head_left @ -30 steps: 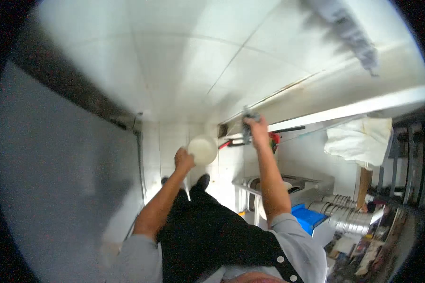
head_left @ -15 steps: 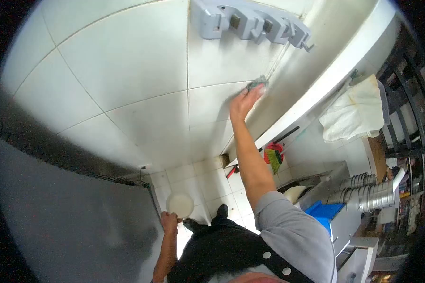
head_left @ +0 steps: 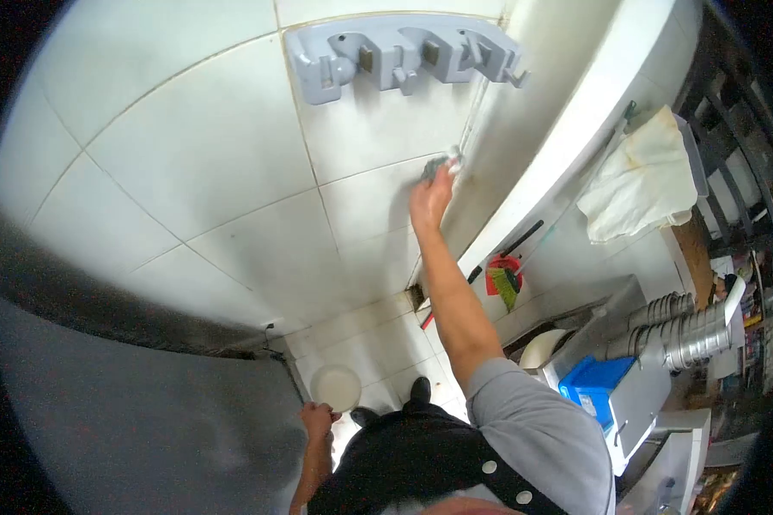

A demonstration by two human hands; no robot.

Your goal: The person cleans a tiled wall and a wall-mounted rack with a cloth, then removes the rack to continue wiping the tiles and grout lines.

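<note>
Head view, right hand [head_left: 429,199]: raised and closed around a grey scrubbing pad [head_left: 439,165], pressing it flat to the white wall tiles [head_left: 232,154] below a grey hook rack [head_left: 399,53].
Left hand [head_left: 316,421]: low by the hip, fingers curled on a small white bowl [head_left: 335,386].
Handling: pad looks soft, light, squashable, best gripped from behind; bowl seems light, rigid, pinched at its rim.
Hard to see: pad mostly covered by fingers; bowl's contents unclear.

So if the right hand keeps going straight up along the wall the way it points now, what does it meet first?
Probably the corner where the white tiled wall meets the white side panel; the right hand with its grey scrubbing pad is almost there. The grey wall-mounted holder rack sits higher, depth uncertain.
</note>
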